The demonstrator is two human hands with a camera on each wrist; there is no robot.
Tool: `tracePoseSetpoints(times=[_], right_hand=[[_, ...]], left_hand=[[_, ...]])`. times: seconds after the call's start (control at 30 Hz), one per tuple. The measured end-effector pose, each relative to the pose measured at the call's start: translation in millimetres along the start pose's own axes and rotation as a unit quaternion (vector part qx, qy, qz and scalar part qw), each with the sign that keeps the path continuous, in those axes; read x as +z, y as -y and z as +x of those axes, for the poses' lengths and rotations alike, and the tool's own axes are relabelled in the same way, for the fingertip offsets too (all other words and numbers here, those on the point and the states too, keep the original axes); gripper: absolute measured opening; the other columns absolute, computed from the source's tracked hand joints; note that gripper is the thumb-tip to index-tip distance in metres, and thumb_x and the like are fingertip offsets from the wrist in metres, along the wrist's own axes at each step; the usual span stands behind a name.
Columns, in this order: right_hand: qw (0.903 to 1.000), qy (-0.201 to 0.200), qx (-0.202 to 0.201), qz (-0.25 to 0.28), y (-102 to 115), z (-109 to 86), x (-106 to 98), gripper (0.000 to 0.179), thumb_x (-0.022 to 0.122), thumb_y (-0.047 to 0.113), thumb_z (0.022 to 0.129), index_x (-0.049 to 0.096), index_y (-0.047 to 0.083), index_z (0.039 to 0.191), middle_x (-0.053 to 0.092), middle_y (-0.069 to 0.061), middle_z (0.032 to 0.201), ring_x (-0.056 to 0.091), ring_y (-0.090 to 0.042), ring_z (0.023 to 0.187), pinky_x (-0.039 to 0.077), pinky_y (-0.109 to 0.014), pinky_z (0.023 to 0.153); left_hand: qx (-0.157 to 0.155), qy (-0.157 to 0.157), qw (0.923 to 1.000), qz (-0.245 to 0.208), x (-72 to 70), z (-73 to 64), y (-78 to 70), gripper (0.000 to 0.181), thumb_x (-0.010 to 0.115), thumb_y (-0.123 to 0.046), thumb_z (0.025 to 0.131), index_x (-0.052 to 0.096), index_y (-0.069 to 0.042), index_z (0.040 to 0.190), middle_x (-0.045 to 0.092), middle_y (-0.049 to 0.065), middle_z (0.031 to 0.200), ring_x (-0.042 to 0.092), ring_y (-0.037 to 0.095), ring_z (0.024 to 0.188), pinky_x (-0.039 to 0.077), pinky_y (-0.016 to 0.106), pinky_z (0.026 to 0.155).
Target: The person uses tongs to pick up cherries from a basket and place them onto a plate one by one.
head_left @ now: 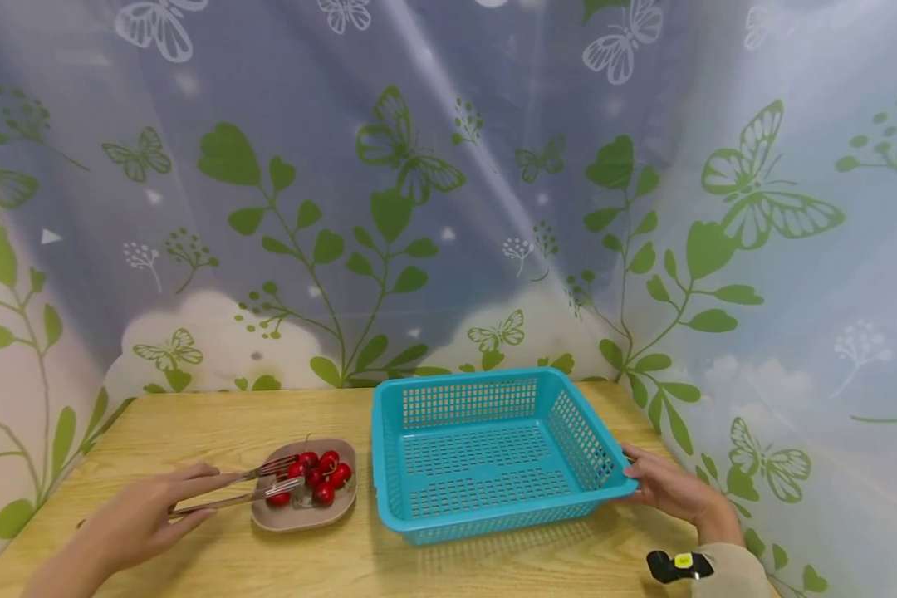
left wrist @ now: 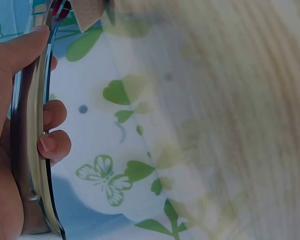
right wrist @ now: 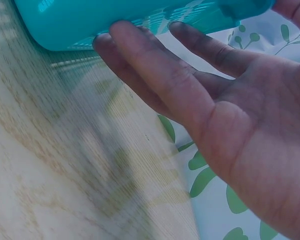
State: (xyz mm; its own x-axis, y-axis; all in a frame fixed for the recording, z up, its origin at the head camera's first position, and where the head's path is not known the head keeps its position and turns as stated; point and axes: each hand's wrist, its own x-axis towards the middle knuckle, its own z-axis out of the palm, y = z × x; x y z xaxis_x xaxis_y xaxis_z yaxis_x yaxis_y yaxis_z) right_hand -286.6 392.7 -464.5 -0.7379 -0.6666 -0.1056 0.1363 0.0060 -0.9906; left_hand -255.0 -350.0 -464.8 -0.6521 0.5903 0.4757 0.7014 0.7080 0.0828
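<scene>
My left hand (head_left: 138, 515) holds a pair of metal tongs (head_left: 227, 501) with fork-like tips, thumb on one side and fingers curled round the other. The tips are spread over red cherries (head_left: 323, 493) on a small pinkish-beige dish (head_left: 302, 522). In the left wrist view, the tongs' shiny arms (left wrist: 32, 135) run along the palm. A turquoise plastic basket (head_left: 486, 511) with slotted walls stands to the right of the dish. My right hand (head_left: 669, 486) grips its right front side, thumb at the rim. Its other fingers (right wrist: 160, 75) reach under the wall in the right wrist view.
Everything stands on a light wood-grain table (head_left: 262, 573). A curtain (head_left: 448, 249) printed with green leaves and butterflies hangs behind the table and along both sides. A black wrist strap (head_left: 678, 566) with a yellow patch sits by the right sleeve (head_left: 732, 571).
</scene>
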Motion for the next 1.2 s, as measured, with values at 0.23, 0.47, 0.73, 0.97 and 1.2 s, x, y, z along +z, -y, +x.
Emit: tracePoseSetpoints(times=[0.23, 0.47, 0.73, 0.97, 1.2], right_hand=[[0.9999, 0.013, -0.008, 0.001, -0.4, 1.2, -0.2, 0.079, 0.029, 0.010, 0.109, -0.038, -0.008, 0.147, 0.053, 0.013, 0.143, 0.066, -0.013, 0.127, 0.050, -0.042, 0.111], [0.9999, 0.012, -0.002, 0.003, 1.7, 1.9, 1.9, 0.079, 0.029, 0.010, 0.109, -0.037, -0.008, 0.148, 0.056, 0.016, 0.140, 0.066, -0.011, 0.125, 0.051, -0.040, 0.110], [0.9999, 0.009, -0.005, 0.002, 1.6, 1.3, 0.9, 0.078, 0.029, 0.009, 0.109, -0.037, -0.009, 0.148, 0.056, 0.017, 0.139, 0.067, -0.011, 0.124, 0.051, -0.040, 0.110], [0.9999, 0.005, -0.009, -0.006, 0.5, 0.7, 0.3, 0.080, 0.030, 0.010, 0.109, -0.036, -0.010, 0.148, 0.055, 0.017, 0.139, 0.066, -0.010, 0.125, 0.052, -0.039, 0.109], [1.0000, -0.004, -0.008, 0.001, -1.1, 0.3, 0.3, 0.081, 0.031, 0.009, 0.108, -0.037, -0.009, 0.148, 0.055, 0.016, 0.138, 0.068, -0.011, 0.122, 0.053, -0.039, 0.108]], left_hand=[[-0.019, 0.020, 0.9995, -0.016, 3.9, -4.7, 2.9, 0.053, 0.081, -0.015, 0.089, 0.066, -0.025, 0.139, 0.071, 0.001, 0.119, 0.040, -0.013, 0.060, 0.035, 0.017, 0.055], [-0.029, -0.003, 0.9995, 0.007, 6.6, -5.0, 0.0, 0.061, 0.086, -0.015, 0.083, 0.066, -0.026, 0.139, 0.071, 0.001, 0.120, 0.033, -0.013, 0.054, 0.031, 0.016, 0.052], [-0.037, -0.026, 0.9989, 0.012, 5.9, -9.4, 7.9, 0.071, 0.091, -0.016, 0.076, 0.064, -0.023, 0.141, 0.069, 0.006, 0.125, 0.031, -0.013, 0.055, 0.031, 0.016, 0.052], [-0.038, -0.054, 0.9975, 0.022, -1.6, -14.3, 19.7, 0.075, 0.094, -0.011, 0.071, 0.065, -0.021, 0.140, 0.065, -0.005, 0.119, 0.029, -0.012, 0.058, 0.027, 0.011, 0.049], [-0.046, -0.076, 0.9959, 0.020, -6.0, -20.7, 33.6, 0.077, 0.093, -0.006, 0.069, 0.065, -0.017, 0.140, 0.062, -0.008, 0.115, 0.032, -0.011, 0.060, 0.026, 0.009, 0.051]])
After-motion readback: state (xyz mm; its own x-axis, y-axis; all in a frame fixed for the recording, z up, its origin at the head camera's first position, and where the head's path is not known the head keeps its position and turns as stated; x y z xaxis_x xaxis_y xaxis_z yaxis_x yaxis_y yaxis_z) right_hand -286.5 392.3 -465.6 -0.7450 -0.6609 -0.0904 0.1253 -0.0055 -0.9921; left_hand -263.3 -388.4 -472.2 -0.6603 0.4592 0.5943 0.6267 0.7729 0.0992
